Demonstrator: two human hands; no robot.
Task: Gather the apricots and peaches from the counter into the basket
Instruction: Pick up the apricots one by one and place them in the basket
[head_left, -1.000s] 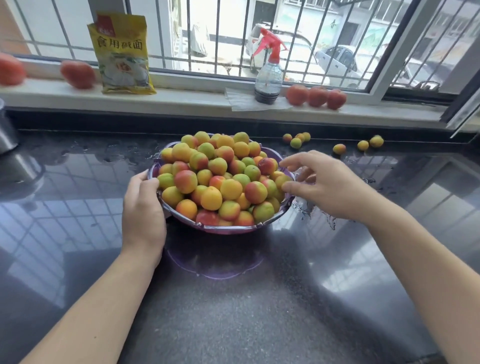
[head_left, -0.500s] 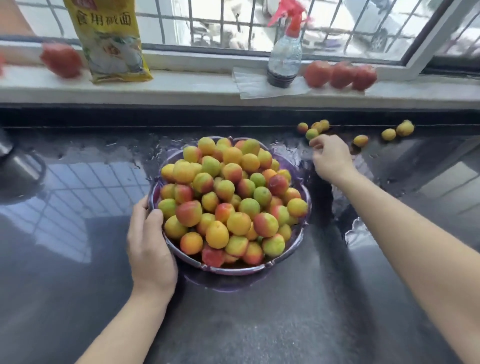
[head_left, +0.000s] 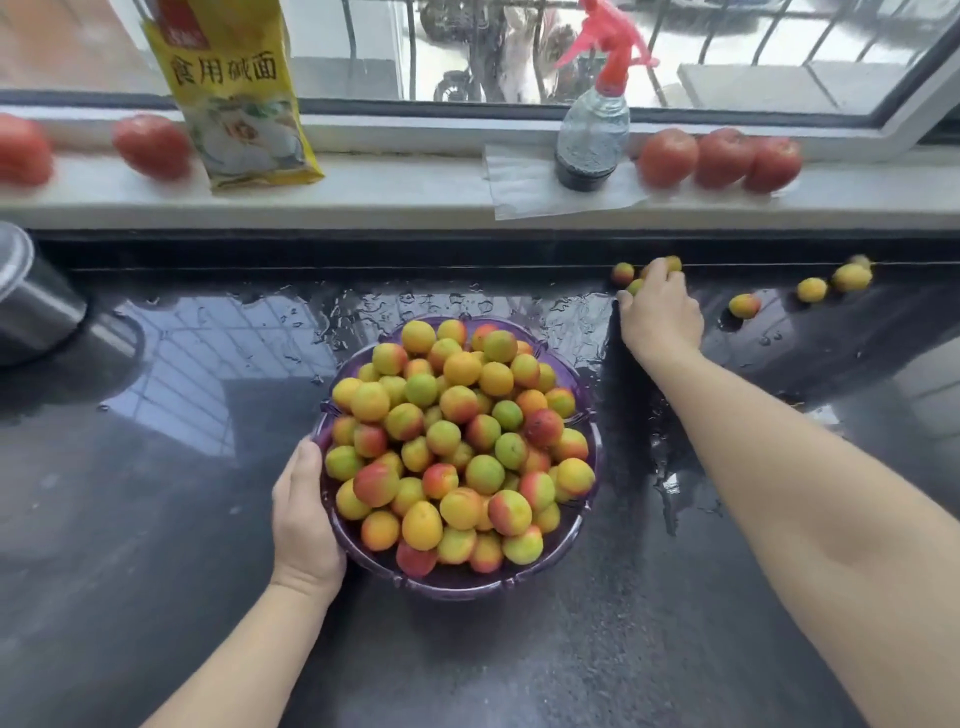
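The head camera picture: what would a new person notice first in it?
First, the purple basket heaped with yellow, green and red fruit, mid-counter, with the left hand on its near-left rim. Next, the right hand over a few loose fruits at the counter's back edge. Red tomatoes line the windowsill.

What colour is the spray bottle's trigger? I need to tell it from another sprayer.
Red, on a clear spray bottle standing on the windowsill; the head view shows it.
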